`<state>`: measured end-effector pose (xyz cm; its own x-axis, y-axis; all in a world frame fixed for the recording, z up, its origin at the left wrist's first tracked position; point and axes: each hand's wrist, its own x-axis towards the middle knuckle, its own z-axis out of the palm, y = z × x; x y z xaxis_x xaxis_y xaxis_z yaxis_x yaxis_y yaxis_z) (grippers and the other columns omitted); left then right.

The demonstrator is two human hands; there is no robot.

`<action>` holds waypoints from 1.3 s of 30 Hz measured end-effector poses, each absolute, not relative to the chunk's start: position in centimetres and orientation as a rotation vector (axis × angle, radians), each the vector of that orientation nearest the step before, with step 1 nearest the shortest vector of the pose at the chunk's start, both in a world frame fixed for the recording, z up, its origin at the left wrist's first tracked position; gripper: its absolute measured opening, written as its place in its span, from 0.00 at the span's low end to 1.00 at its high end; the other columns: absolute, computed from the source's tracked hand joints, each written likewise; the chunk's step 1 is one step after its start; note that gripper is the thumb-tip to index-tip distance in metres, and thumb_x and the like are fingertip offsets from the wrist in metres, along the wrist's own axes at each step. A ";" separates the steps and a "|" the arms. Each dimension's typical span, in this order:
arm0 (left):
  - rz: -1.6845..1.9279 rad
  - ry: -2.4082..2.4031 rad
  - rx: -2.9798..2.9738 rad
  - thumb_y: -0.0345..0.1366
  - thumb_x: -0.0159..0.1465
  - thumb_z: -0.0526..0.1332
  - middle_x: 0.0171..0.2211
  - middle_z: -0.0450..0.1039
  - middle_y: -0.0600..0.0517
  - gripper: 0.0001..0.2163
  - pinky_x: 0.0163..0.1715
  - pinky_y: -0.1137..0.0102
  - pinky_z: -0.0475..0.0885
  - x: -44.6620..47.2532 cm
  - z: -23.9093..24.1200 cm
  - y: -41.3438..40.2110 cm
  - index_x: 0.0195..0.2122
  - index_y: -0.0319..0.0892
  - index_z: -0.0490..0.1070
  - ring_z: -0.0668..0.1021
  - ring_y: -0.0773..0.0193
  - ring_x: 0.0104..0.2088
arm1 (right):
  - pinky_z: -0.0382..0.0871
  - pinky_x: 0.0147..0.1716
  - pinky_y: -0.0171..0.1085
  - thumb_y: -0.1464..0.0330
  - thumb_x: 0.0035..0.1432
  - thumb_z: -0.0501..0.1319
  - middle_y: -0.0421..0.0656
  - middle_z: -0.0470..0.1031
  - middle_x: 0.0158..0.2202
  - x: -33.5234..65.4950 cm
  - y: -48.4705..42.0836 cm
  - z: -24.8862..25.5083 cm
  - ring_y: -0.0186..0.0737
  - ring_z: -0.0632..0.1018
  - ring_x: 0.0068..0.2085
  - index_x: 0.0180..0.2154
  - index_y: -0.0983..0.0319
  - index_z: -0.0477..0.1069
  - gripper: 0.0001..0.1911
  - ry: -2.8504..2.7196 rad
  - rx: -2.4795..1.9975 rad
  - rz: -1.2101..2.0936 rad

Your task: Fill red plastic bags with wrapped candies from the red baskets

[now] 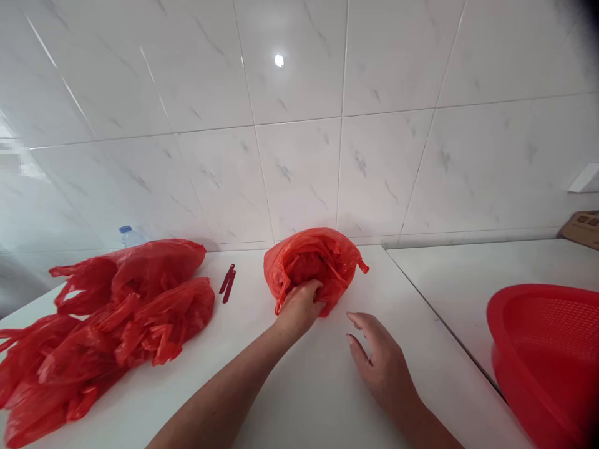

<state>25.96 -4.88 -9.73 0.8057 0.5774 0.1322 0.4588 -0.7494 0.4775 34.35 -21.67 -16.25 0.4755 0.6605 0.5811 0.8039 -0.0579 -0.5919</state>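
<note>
A red plastic bag sits on the white table near the tiled wall, its crumpled mouth facing me. At the lower rim of that mouth, my left hand is closed on the plastic, with some fingertips hidden in the folds. What lies deeper inside the bag cannot be made out. My right hand hovers to the right and nearer to me, open and empty, its thumb and fingers apart. It does not touch the bag.
Several filled red plastic bags lie heaped on the left, with a blue-capped bottle behind. Two dark red peeler-like tools lie between heap and bag. A red perforated basket stands right, past the table seam; a cardboard box is behind.
</note>
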 end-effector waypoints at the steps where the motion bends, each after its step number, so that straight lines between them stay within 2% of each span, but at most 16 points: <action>1: 0.342 0.728 2.543 0.32 0.60 0.58 0.39 0.76 0.54 0.15 0.29 0.74 0.70 25.7 -9.5 -5.7 0.49 0.49 0.68 0.78 0.63 0.37 | 0.69 0.48 0.46 0.69 0.61 0.52 0.46 0.69 0.52 34.0 -21.4 -16.2 0.45 0.72 0.51 0.58 0.56 0.57 0.23 -1.280 -1.751 -0.233; 4: 0.274 0.599 2.489 0.32 0.61 0.54 0.33 0.77 0.57 0.14 0.23 0.76 0.68 24.8 -8.1 -7.7 0.47 0.51 0.68 0.78 0.66 0.30 | 0.64 0.55 0.49 0.72 0.60 0.51 0.49 0.56 0.63 33.5 -20.5 -16.1 0.46 0.62 0.61 0.65 0.58 0.40 0.34 -1.367 -1.719 -0.225; 6: 0.355 0.563 2.510 0.30 0.63 0.51 0.31 0.77 0.55 0.14 0.24 0.75 0.69 24.5 -7.0 -8.3 0.47 0.50 0.69 0.77 0.66 0.29 | 0.66 0.53 0.50 0.71 0.59 0.53 0.50 0.55 0.63 33.6 -20.1 -16.0 0.48 0.63 0.60 0.66 0.59 0.37 0.38 -1.405 -1.733 -0.173; 9: 0.543 0.498 2.717 0.28 0.63 0.50 0.33 0.77 0.53 0.14 0.29 0.72 0.70 24.6 -5.7 -8.1 0.45 0.46 0.70 0.77 0.64 0.31 | 0.69 0.45 0.49 0.69 0.54 0.59 0.50 0.67 0.53 34.0 -19.7 -15.9 0.51 0.70 0.50 0.62 0.57 0.51 0.35 -1.489 -1.837 -0.090; 12: 0.546 0.396 2.896 0.24 0.59 0.51 0.37 0.76 0.50 0.14 0.33 0.69 0.70 25.5 -5.6 -6.7 0.40 0.43 0.74 0.76 0.59 0.37 | 0.68 0.37 0.43 0.71 0.52 0.59 0.45 0.71 0.38 34.4 -19.5 -15.9 0.45 0.72 0.38 0.42 0.57 0.71 0.14 -1.522 -1.971 -0.086; 15: 0.494 0.341 2.937 0.21 0.56 0.53 0.39 0.76 0.51 0.15 0.39 0.66 0.70 26.7 -6.5 -4.4 0.36 0.45 0.75 0.74 0.56 0.43 | 0.64 0.32 0.37 0.76 0.49 0.58 0.42 0.67 0.32 34.3 -19.7 -16.0 0.39 0.69 0.34 0.27 0.60 0.68 0.05 -1.519 -2.016 -0.085; 18: 0.487 0.342 2.955 0.21 0.56 0.54 0.47 0.74 0.51 0.16 0.48 0.58 0.67 27.9 -7.8 -1.8 0.37 0.47 0.75 0.71 0.52 0.51 | 0.64 0.33 0.36 0.78 0.46 0.58 0.40 0.67 0.33 34.1 -20.3 -16.1 0.38 0.69 0.34 0.28 0.60 0.66 0.08 -1.499 -1.968 -0.025; 21: 0.565 0.456 2.926 0.20 0.55 0.54 0.59 0.64 0.45 0.20 0.54 0.41 0.56 28.4 -9.0 0.8 0.44 0.45 0.73 0.61 0.42 0.60 | 0.65 0.33 0.37 0.76 0.48 0.57 0.40 0.67 0.33 34.4 -21.1 -15.9 0.38 0.69 0.34 0.29 0.60 0.64 0.06 -1.409 -1.978 -0.009; 23: 0.651 0.540 2.872 0.19 0.55 0.54 0.62 0.58 0.39 0.21 0.54 0.36 0.51 28.3 -9.6 2.0 0.48 0.41 0.72 0.58 0.37 0.62 | 0.66 0.33 0.38 0.74 0.51 0.57 0.41 0.67 0.33 35.1 -21.4 -15.9 0.39 0.70 0.34 0.30 0.60 0.64 0.03 -1.286 -2.034 -0.025; 25: 0.761 0.578 2.799 0.21 0.58 0.52 0.62 0.56 0.37 0.19 0.55 0.38 0.52 27.8 -9.9 2.3 0.49 0.39 0.70 0.57 0.38 0.62 | 0.69 0.37 0.40 0.71 0.51 0.59 0.43 0.67 0.37 36.0 -21.6 -16.0 0.42 0.71 0.38 0.36 0.61 0.66 0.08 -1.154 -2.067 -0.041; 28: 0.887 0.548 2.672 0.30 0.65 0.50 0.58 0.61 0.38 0.14 0.55 0.50 0.61 26.6 -10.6 0.6 0.51 0.40 0.67 0.64 0.47 0.59 | 0.69 0.45 0.44 0.70 0.47 0.63 0.47 0.65 0.49 37.2 -21.6 -16.3 0.47 0.71 0.47 0.52 0.60 0.62 0.28 -1.024 -2.054 -0.034; 31: 0.847 0.437 2.553 0.42 0.63 0.58 0.52 0.67 0.42 0.20 0.43 0.62 0.73 25.5 -12.0 -3.0 0.55 0.44 0.62 0.73 0.54 0.50 | 0.70 0.47 0.45 0.70 0.49 0.62 0.48 0.61 0.56 37.0 -21.5 -16.7 0.47 0.71 0.50 0.60 0.57 0.53 0.37 -1.021 -1.984 -0.008; 33: 0.757 0.317 2.347 0.43 0.55 0.66 0.57 0.63 0.41 0.34 0.41 0.64 0.74 25.3 -13.2 -5.4 0.61 0.46 0.53 0.72 0.53 0.52 | 0.69 0.49 0.45 0.69 0.52 0.60 0.47 0.60 0.58 36.2 -21.5 -16.9 0.46 0.70 0.53 0.62 0.56 0.50 0.37 -1.103 -1.899 -0.023; 35: 0.693 0.275 2.073 0.40 0.51 0.70 0.57 0.63 0.42 0.41 0.42 0.64 0.73 25.4 -14.1 -7.1 0.63 0.48 0.50 0.73 0.53 0.51 | 0.67 0.52 0.46 0.68 0.54 0.58 0.47 0.62 0.57 35.6 -21.6 -17.0 0.45 0.68 0.54 0.61 0.56 0.52 0.33 -1.207 -1.826 -0.049; 37: 0.657 0.319 1.832 0.36 0.51 0.69 0.50 0.70 0.45 0.33 0.41 0.64 0.73 25.6 -14.7 -7.8 0.58 0.46 0.60 0.76 0.56 0.45 | 0.68 0.50 0.46 0.68 0.56 0.57 0.48 0.66 0.53 35.5 -21.8 -16.8 0.45 0.70 0.52 0.58 0.57 0.58 0.27 -1.260 -1.807 -0.075; 39: 0.636 0.371 1.682 0.34 0.52 0.67 0.40 0.75 0.49 0.19 0.38 0.66 0.73 25.6 -14.9 -7.8 0.46 0.43 0.70 0.77 0.59 0.38 | 0.69 0.47 0.45 0.68 0.58 0.54 0.48 0.70 0.48 36.2 -22.1 -16.5 0.44 0.72 0.47 0.53 0.59 0.63 0.21 -1.229 -1.839 -0.114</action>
<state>25.58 -7.76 -14.92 0.7972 0.5677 0.2054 -0.1007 -0.2105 0.9724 36.18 -22.08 -16.49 0.5028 0.6963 0.5122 0.7787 -0.1076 -0.6181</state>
